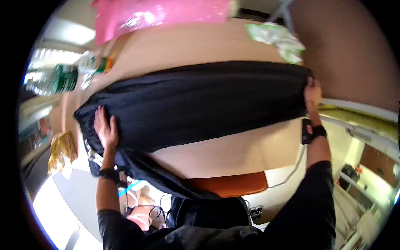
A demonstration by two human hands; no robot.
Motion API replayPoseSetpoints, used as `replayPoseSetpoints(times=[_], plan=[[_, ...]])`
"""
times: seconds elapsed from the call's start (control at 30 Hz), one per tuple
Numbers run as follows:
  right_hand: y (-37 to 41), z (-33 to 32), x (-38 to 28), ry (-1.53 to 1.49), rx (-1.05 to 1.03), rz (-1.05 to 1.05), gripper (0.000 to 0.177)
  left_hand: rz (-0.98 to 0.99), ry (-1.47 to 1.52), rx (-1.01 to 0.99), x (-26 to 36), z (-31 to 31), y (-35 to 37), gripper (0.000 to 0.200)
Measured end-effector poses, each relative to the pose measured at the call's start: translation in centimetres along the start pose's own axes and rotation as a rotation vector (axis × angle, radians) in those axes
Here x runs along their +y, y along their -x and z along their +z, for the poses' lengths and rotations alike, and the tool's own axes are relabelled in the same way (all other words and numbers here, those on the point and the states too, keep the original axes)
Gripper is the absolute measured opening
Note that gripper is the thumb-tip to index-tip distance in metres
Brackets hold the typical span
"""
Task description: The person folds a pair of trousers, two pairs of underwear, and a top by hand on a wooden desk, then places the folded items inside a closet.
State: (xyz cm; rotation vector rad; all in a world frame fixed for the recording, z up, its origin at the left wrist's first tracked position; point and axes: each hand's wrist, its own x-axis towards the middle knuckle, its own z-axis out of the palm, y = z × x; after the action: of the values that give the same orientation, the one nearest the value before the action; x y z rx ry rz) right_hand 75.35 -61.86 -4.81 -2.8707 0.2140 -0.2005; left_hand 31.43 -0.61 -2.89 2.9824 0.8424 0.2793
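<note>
A pair of black trousers (208,100) lies stretched across the light wooden table (200,160), one leg laid out to the right and the other hanging over the front edge at the left. My left hand (107,129) rests flat on the waist end, its fingers spread. At the far right my right hand (312,93) is at the hem end, its fingers closed around the edge of the cloth. Both wrists carry black straps with small devices.
Pink plastic packaging (162,14) lies at the back, with a white and green cloth (277,39) at the back right. Plastic bottles (62,79) stand at the left, above a gold wrapper (62,152). An orange-brown seat (233,184) is below the front edge.
</note>
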Motion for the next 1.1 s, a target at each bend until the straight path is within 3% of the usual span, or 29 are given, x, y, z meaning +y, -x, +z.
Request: replayPoseSetpoints(times=[0.03,0.13,0.2,0.23,0.3,0.37,0.4,0.43,0.47,0.5,0.53,0.57,0.67,0.77,0.83,0.93,1.1], plan=[[-1.4,2.7,1.7,-0.065,0.097,-0.035,0.046,-0.002,0.019,-0.004,0.2,-0.3,-0.1,0.058],[-4.8,4.6,4.1,-0.045,-0.034,-0.041,0.045,-0.037,-0.019,-0.027,-0.2,0.1,0.0,0.062],[-4.8,3.5,3.7,0.003,0.105,-0.120,0.045,-0.062,0.010,-0.014,-0.4,0.6,-0.1,0.063],[-2.7,1.3,2.4,0.052,0.237,-0.140,0.046,-0.085,0.005,-0.018,-0.2,0.5,0.0,0.064],[1.9,-2.2,2.0,-0.324,0.318,-0.485,0.047,-0.097,-0.017,-0.021,0.1,0.3,-0.1,0.064],[12.3,-7.8,-1.4,-0.522,0.088,-0.469,0.027,-0.094,0.003,-0.006,-0.3,0.5,0.1,0.064],[16.6,-9.0,0.1,-0.355,0.117,-0.574,0.018,-0.101,0.001,-0.008,-0.3,0.5,0.2,0.065],[21.9,-10.9,1.5,-0.180,-0.001,-0.554,0.012,-0.105,0.002,-0.008,-0.2,0.5,0.1,0.065],[27.8,-11.8,2.8,-0.447,-0.191,-0.355,0.013,-0.099,0.017,0.000,-0.3,0.7,0.0,0.065],[32.7,-12.7,3.5,-0.444,-0.273,-0.453,0.013,-0.096,0.016,-0.004,-0.2,0.8,0.0,0.066],[37.1,-14.0,2.9,-0.608,-0.444,-0.347,0.016,-0.093,0.015,-0.003,-0.4,0.9,-0.1,0.067],[41.7,-14.1,4.5,-0.521,-0.454,-0.400,0.023,-0.069,0.024,-0.020,-0.8,0.8,0.1,0.069],[49.7,-15.7,1.0,-0.604,-0.774,0.008,0.026,0.132,0.103,-0.085,-2.1,-1.6,0.5,0.067],[53.8,-16.3,-0.4,-0.588,-0.788,0.011,0.024,-0.001,-0.003,-0.004,-5.1,-3.0,2.0,0.068],[56.0,-16.5,-0.8,-0.626,-0.722,0.053,0.023,-0.074,-0.095,-0.134,-6.9,-3.0,3.5,0.075],[59.0,-18.0,-0.3,-0.622,-0.634,0.103,0.022,-0.041,0.049,-0.085,-9.2,-2.3,3.6,0.086],[63.7,-18.2,2.3,-0.677,-0.628,0.243,0.021,-0.127,0.081,-0.216,-8.3,-3.2,1.5,0.093]])
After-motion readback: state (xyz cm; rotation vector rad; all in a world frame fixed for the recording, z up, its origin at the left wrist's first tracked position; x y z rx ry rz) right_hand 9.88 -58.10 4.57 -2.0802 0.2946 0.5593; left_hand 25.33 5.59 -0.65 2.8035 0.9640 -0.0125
